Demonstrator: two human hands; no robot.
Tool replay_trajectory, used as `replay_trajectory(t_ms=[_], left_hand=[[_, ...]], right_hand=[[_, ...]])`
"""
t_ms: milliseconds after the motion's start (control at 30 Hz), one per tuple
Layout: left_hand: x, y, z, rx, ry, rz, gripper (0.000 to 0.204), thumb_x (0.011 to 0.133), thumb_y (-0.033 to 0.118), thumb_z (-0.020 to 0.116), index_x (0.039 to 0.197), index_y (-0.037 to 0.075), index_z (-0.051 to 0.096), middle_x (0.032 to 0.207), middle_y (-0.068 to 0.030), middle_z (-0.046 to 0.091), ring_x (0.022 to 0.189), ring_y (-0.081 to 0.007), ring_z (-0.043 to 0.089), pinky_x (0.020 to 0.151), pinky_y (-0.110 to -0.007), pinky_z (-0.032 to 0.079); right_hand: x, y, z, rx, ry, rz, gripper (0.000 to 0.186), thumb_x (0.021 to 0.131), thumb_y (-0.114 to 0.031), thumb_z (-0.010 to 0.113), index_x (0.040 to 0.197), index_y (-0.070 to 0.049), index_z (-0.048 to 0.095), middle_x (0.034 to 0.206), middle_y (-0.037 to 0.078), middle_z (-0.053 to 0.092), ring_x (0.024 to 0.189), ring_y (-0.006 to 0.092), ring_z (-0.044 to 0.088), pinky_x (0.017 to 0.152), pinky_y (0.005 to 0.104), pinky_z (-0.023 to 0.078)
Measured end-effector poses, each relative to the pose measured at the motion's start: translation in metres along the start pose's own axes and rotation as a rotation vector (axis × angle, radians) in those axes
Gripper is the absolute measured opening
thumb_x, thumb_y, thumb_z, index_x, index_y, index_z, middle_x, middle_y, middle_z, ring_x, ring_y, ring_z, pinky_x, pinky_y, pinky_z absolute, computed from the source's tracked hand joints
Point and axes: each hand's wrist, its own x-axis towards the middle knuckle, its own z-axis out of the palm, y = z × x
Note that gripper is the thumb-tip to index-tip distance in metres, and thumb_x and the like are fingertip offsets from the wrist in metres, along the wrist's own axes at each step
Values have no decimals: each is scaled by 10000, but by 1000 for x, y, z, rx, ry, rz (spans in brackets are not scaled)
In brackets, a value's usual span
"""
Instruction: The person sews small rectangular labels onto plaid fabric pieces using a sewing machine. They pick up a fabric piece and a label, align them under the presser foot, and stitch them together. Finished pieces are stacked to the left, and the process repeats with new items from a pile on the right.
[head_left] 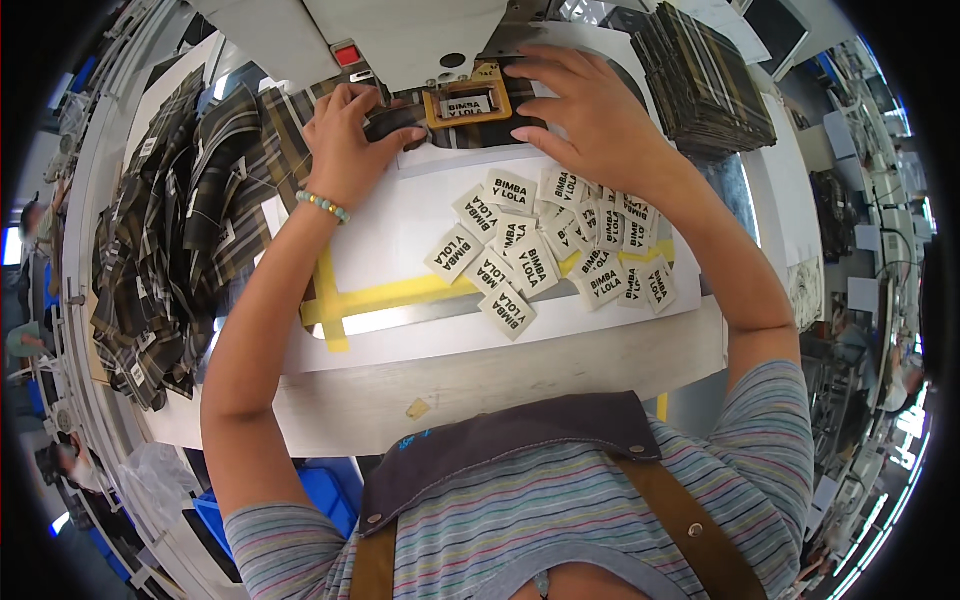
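Pale desk (330, 410) has cloth (480, 137) at far centre, label (466, 106) inside frame (431, 108), btwn L hand (347, 140), loosely curled w/ thumb apart, & spread R hand (590, 115); uneven tugging by either could prob. skew label.

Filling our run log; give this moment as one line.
left hand: at plaid fabric; right hand: beside yellow frame; label: inside frame; loose labels: piled
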Motion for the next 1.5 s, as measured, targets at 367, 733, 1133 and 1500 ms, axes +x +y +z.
replay_trajectory(t_ms=[367, 733, 1133, 1500], left_hand=[[1, -14, 0, -295, 20, 51, 232, 774, 201, 920, 888, 52, 783, 1012, -37, 758, 1076, -260, 658, 1044, -440, 446], [-47, -76, -110, 152, 134, 241, 182, 751, -15, 869, 848, 2, 717, 975, -85, 736, 1160, -328, 687, 982, -441, 538], [-28, -53, -105, 48, 89, 173, 364, 1073, 298, 643, 1296, 23, 731, 1424, -132, 691, 1345, -306, 635, 1124, -408, 477], [-49, -116, -59, 400, -136, 171, 646, 1086, 489, 535, 1685, 301, 386, 1770, 42, 328, 1642, -263, 265, 1319, -511, 169]], right_hand=[[-8, 1, 20, -73, 139, -203, 111, 766, -104, 748, 866, -56, 758, 1049, 35, 713, 1115, 239, 639, 1018, 433, 503], [-28, -42, -13, 148, 101, -75, 149, 862, -130, 791, 983, -45, 778, 1220, 70, 721, 1230, 279, 633, 1054, 443, 493], [-53, -25, -37, 137, 65, 2, 157, 937, -196, 781, 976, -45, 797, 1203, 69, 741, 1201, 283, 661, 991, 432, 530], [-36, -32, -10, 251, -11, 8, 194, 939, -232, 775, 1004, -50, 794, 1071, 44, 740, 1037, 252, 666, 911, 422, 531]])
